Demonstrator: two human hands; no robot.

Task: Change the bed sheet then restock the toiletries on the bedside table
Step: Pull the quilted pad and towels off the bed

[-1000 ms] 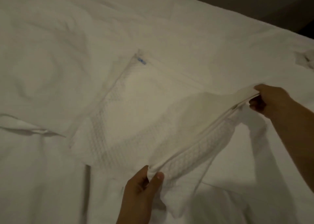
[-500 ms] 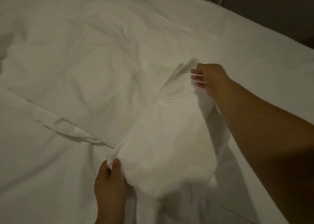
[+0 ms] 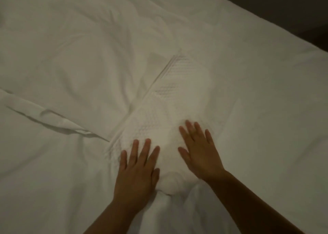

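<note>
Where we pinched its corners a moment ago, our left hand (image 3: 135, 170) and right hand (image 3: 198, 152) now lie spread flat, pressing the folded textured cloth (image 3: 170, 102) onto the white bed sheet (image 3: 71, 56), so folding looks finished.

Everything's looking white here: the bed sheet (image 3: 257, 91) is showing plain white with no print, and the folded cloth (image 3: 170, 113) on it is showing white too, with a raised waffle-type weave and a few stitched stripes running along one edge.
</note>
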